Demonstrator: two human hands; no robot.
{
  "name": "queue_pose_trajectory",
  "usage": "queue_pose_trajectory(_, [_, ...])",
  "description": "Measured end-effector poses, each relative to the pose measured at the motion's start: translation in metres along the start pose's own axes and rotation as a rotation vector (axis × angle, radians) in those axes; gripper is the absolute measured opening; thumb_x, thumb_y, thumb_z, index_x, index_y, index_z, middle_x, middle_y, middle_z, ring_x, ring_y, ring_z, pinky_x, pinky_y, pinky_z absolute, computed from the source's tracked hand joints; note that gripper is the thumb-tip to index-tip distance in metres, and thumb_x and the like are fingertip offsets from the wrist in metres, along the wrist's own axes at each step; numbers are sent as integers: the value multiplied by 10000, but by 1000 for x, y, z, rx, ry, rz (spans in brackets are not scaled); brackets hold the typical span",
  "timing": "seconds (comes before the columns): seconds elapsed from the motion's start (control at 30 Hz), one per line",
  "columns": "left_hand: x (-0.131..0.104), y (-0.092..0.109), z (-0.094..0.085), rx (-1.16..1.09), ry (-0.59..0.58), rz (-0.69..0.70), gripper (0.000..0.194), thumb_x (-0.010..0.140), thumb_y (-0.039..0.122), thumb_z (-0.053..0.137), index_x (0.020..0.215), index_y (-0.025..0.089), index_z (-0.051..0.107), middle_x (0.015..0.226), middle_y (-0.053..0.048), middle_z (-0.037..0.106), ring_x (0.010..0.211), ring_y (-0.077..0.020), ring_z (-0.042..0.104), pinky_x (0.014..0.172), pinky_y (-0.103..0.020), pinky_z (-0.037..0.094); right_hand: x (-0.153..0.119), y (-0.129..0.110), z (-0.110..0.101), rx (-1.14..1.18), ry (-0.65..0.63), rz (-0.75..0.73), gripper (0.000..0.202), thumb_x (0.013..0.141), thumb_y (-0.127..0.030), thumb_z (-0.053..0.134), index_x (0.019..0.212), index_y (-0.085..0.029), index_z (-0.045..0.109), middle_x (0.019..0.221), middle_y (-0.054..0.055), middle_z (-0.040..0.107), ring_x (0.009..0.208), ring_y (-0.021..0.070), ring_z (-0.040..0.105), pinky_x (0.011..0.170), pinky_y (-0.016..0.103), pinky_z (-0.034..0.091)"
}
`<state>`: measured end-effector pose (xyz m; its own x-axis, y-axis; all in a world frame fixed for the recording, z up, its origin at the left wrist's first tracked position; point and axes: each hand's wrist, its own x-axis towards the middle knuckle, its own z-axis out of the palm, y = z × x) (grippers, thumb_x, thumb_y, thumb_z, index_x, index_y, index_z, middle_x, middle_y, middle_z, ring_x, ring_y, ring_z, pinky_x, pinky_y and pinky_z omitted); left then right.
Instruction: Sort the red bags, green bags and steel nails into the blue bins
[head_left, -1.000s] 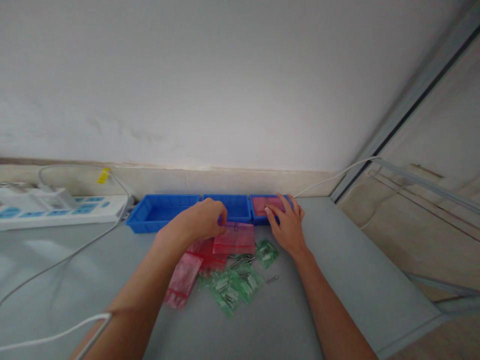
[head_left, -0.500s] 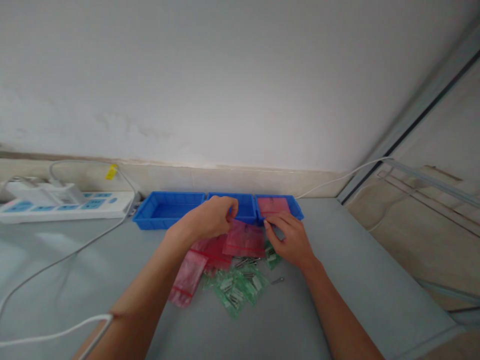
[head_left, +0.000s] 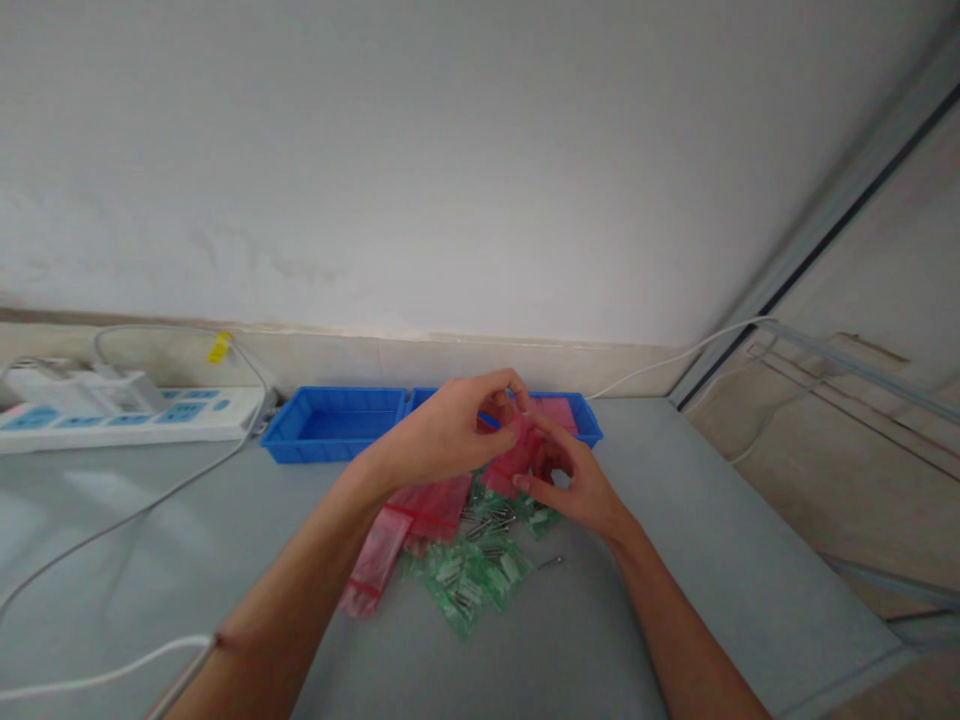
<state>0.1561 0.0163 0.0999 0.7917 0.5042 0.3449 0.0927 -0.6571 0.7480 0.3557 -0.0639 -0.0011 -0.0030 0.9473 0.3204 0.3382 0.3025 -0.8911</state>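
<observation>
A pink zip bag (head_left: 501,474) is held up between my two hands, in front of the blue trays. My left hand (head_left: 450,428) pinches its upper part with thumb and fingers. From the other side my right hand (head_left: 576,482) has thumb and fingers closed on the bag's right edge; part of the bag is hidden by the hands. Beneath lie loose metal screws (head_left: 491,522) and green bags (head_left: 463,588) with small metal parts inside. More pink bags (head_left: 429,508) lie to the left of the screws. One single screw (head_left: 551,563) rests apart at the right.
Three blue trays stand in a row by the wall; the left tray (head_left: 300,452) shows fully, and the right one holds a pink bag (head_left: 561,412). A white power strip (head_left: 225,428) with plugs sits at the left. A white cable (head_left: 135,510) crosses the table.
My left hand has moved right to meet my right hand. The pink bag, lying flat before, is now lifted and crumpled between both hands, uncovering more screws.
</observation>
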Motion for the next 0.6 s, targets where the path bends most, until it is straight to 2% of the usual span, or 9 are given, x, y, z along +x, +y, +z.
queue_pose_trajectory(0.07, [0, -1, 0, 11, 33, 2, 172, 829, 150, 544, 992, 190, 583, 883, -10, 679, 779, -139, 651, 732, -257, 526, 1, -3, -2, -25, 17, 39, 363, 770, -485, 808, 928, -169, 725, 593, -52, 488, 521, 94, 398, 477, 229, 308])
queue_pose_trajectory(0.13, [0, -3, 0, 63, 55, -5, 183, 839, 145, 545, 1011, 194, 583, 900, -12, 675, 789, -138, 656, 750, -259, 530, 1, -7, -4, -6, -14, 72, 410, 783, -524, 784, 651, -161, 644, 549, -52, 424, 517, 83, 344, 469, 230, 261])
queue_pose_trajectory(0.17, [1, -4, 1, 86, 61, -10, 187, 849, 144, 541, 1023, 196, 584, 897, -9, 673, 784, -137, 657, 749, -256, 530, 1, -10, -4, 25, -37, 82, 453, 785, -534, 779, 594, -164, 600, 542, -51, 418, 518, 83, 350, 470, 229, 267])
queue_pose_trajectory(0.23, [2, -7, 3, 101, 63, -23, 205, 876, 147, 528, 1067, 202, 579, 887, -4, 673, 784, -136, 667, 752, -250, 530, 0, -14, -4, 110, -64, 94, 418, 763, -533, 799, 647, -174, 618, 556, -50, 466, 514, 89, 406, 463, 220, 313])
queue_pose_trajectory(0.3, [4, -10, 4, 123, 94, -18, 231, 892, 155, 529, 1112, 209, 574, 916, -9, 685, 839, -147, 683, 798, -262, 535, 1, -15, -3, 183, -54, 116, 372, 749, -531, 814, 869, -204, 683, 589, -56, 540, 490, 99, 469, 446, 215, 375])
queue_pose_trajectory(0.4, [5, -15, 3, 294, 202, -17, 262, 895, 195, 577, 1156, 213, 593, 996, -35, 706, 944, -187, 679, 876, -312, 522, 5, -8, -2, 198, 38, 118, 488, 807, -558, 755, 1177, -260, 641, 642, -49, 634, 462, 125, 546, 444, 244, 474])
queue_pose_trajectory(0.47, [5, -19, 0, 401, 214, -34, 247, 908, 234, 592, 1152, 202, 616, 995, -48, 714, 937, -202, 675, 860, -321, 512, 8, 0, -3, 114, 202, 59, 433, 837, -562, 722, 1125, -243, 671, 718, -4, 699, 545, 161, 628, 521, 286, 551])
queue_pose_trajectory(0.53, [3, -23, -5, 438, 140, -73, 196, 927, 267, 588, 1094, 185, 651, 932, -49, 723, 869, -199, 677, 801, -302, 503, 10, 7, -7, 8, 381, 7, 380, 845, -546, 722, 1029, -212, 715, 871, 58, 761, 727, 209, 710, 689, 342, 611])
queue_pose_trajectory(0.6, [1, -26, -8, 446, 38, -127, 168, 941, 292, 579, 1008, 179, 684, 868, -44, 727, 796, -186, 671, 747, -281, 489, 10, 11, -10, -82, 450, -17, 392, 877, -529, 697, 1084, -200, 738, 1080, 102, 769, 954, 253, 728, 891, 408, 596])
